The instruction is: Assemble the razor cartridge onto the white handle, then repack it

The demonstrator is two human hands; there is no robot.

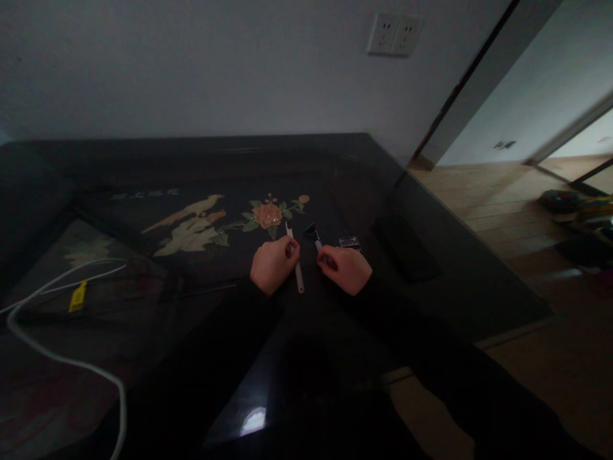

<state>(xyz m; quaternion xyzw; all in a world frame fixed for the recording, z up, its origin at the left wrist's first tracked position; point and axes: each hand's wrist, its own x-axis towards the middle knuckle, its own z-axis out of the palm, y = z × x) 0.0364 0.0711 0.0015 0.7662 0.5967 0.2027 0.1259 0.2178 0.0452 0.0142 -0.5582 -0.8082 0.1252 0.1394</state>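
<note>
My left hand [272, 264] rests on the dark glass table [143, 358], its fingers closed around a thin white stick-like tool [297, 273] that lies along the tabletop. My right hand [345, 268] sits just to the right, fingers closed on the pale handle of a small tool with a black head [310, 230]. The two hands are a few centimetres apart. A small clear and dark case [349, 242] lies just beyond my right hand.
A flower-and-bird inlay [225, 220] decorates the tabletop ahead of the hands. A white cable [62, 361] and a yellow tag [77, 297] lie at the left. A dark flat slab [407, 246] lies at the right. A wall socket [394, 34] is above.
</note>
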